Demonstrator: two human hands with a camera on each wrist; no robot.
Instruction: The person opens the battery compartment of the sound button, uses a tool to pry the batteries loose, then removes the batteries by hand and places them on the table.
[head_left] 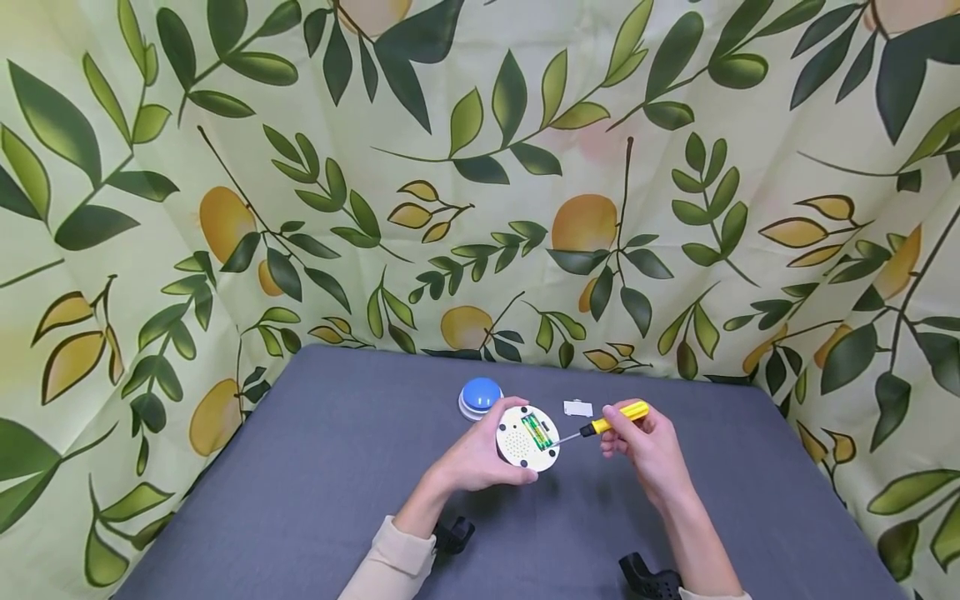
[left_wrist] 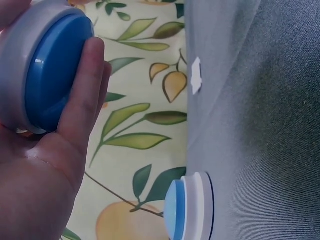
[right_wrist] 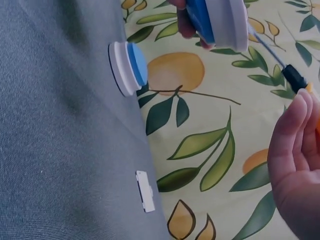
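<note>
My left hand (head_left: 477, 456) grips a round white push-button device (head_left: 514, 447) by its edge, underside towards the head camera. Green batteries (head_left: 536, 432) lie in its uncovered compartment. The left wrist view shows its blue dome (left_wrist: 56, 70) facing the palm, with straight fingers along it. In my right hand (head_left: 651, 450) is a screwdriver (head_left: 624, 416) with a yellow handle and black collar, pinched between thumb and fingers. Its metal shaft points left, the tip right at the lower end of the battery compartment. Both hands are above the table.
A second blue-topped button (head_left: 481, 395) stands upright on the grey cloth-covered table (head_left: 337, 467), behind the left hand. A small white battery cover (head_left: 577, 408) lies to its right. Leaf-and-fruit patterned fabric (head_left: 480, 208) hangs around the table's back and sides.
</note>
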